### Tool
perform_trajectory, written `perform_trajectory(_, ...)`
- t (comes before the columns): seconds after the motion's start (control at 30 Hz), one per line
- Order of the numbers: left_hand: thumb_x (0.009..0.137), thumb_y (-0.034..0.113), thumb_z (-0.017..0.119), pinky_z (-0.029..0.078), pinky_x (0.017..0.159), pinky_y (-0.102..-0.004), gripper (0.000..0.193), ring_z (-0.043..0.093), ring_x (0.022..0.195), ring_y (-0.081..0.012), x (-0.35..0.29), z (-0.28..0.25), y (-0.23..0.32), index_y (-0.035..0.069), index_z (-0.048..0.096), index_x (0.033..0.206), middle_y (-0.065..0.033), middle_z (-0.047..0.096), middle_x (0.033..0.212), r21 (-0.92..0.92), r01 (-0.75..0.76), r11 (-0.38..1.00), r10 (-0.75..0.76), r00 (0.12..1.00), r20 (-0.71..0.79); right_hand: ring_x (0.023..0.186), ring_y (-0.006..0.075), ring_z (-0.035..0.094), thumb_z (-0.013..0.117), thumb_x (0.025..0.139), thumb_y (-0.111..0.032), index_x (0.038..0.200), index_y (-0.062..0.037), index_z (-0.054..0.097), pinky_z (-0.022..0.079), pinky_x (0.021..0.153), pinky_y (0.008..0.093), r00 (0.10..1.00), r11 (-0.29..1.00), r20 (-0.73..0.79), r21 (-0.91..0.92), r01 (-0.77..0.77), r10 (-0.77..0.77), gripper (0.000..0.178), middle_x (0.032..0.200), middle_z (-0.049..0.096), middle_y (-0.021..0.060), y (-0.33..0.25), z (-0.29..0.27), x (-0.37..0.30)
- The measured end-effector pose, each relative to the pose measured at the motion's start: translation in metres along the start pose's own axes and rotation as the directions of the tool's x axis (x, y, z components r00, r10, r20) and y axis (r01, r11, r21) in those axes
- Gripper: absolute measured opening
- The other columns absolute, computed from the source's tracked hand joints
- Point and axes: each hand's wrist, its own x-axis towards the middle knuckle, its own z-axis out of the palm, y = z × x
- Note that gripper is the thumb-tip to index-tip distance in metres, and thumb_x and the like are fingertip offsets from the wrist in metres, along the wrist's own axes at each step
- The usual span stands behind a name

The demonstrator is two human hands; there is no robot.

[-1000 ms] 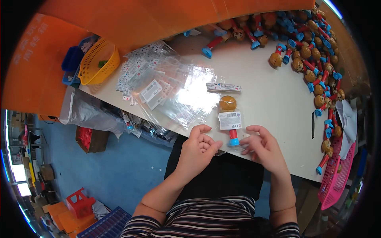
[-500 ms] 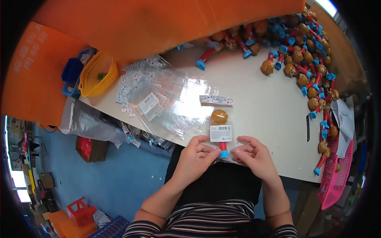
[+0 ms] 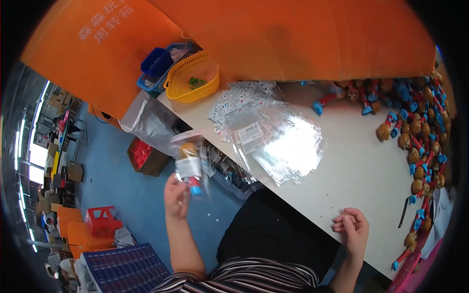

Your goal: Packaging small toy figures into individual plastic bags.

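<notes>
My left hand is closed on the edge of a clear plastic bag and holds it up beyond the table's left edge. Inside the slightly blurred bag is a toy figure with a round brown head, red stem and blue foot, and a white label card covers its middle. My right hand hovers by the table's near edge, empty, its fingers loosely bent and apart from the thumb. A pile of flat clear bags with printed labels lies on the white table.
Many loose toy figures line the table's right side. A yellow basket and a blue bin stand at the far left below orange panels. Below the left edge are packed bags and a carton. A black strip lies right.
My left hand has carried the bagged toy figure leftward off the table. My right hand has moved away from it. The view has turned left, and the header strip seen beyond the toy is gone.
</notes>
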Motion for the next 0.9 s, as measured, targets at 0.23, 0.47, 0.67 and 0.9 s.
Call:
perform_trajectory(0.23, 0.092, 0.014, 0.065, 0.05, 0.067, -0.0277, 0.012, 0.057, 0.075, -0.012, 0.144, -0.09, -0.104, 0.006, 0.057, 0.089, -0.0015, 0.058, 0.084, 0.125, 0.066, 0.99, -0.035, 0.972, -0.234, 0.065, 0.01, 0.061, 0.058, 0.095, -0.005, 0.108, 0.0037, 0.059, 0.051, 0.06, 0.0212, 0.996, 0.982, -0.089, -0.187, -0.015, -0.002, 0.016, 0.086, 0.068, 0.0109, -0.008, 0.022, 0.004)
perform_trajectory(0.47, 0.094, 0.022, 0.065, 0.048, 0.077, -0.0244, 0.023, 0.061, 0.089, -0.0124, 0.148, 0.034, -0.072, 0.001, 0.064, 0.104, -0.0045, 0.066, 0.098, 0.436, -0.366, 0.822, 0.518, 0.799, -0.305, 0.062, 0.0076, 0.06, 0.06, 0.094, -0.005, 0.105, 0.004, 0.06, 0.049, 0.055, 0.0202, 0.975, 0.985, -0.189, -0.15, 0.086, -0.114, 0.014, 0.083, 0.067, 0.009, 0.008, 0.011, 0.0)
perform_trajectory(0.67, 0.083, 0.007, 0.073, 0.042, 0.105, -0.0374, 0.031, 0.061, 0.117, -0.0262, 0.033, 0.16, -0.052, 0.001, 0.066, 0.112, -0.0192, 0.062, 0.128, 0.723, -0.622, 0.301, 0.186, 0.782, 0.595, 0.061, 0.0075, 0.06, 0.061, 0.093, -0.005, 0.102, 0.0038, 0.062, 0.05, 0.054, 0.0198, 0.977, 0.977, -0.181, -0.201, 0.073, -0.111, 0.013, 0.083, 0.067, 0.0084, 0.001, 0.021, 0.002)
perform_trajectory(0.9, 0.083, 0.009, 0.073, 0.034, 0.11, -0.0373, 0.046, 0.042, 0.137, -0.0308, 0.053, 0.106, -0.066, 0.004, 0.059, 0.127, -0.0235, 0.041, 0.149, 0.718, -0.576, 0.392, 0.684, 0.704, 0.192, 0.088, 0.0186, 0.064, 0.066, 0.087, -0.005, 0.111, 0.0024, 0.06, 0.054, 0.076, 0.0307, 0.844, 0.687, -0.013, -0.588, 0.428, -0.537, 0.026, 0.107, 0.065, 0.0152, -0.002, 0.031, -0.002)
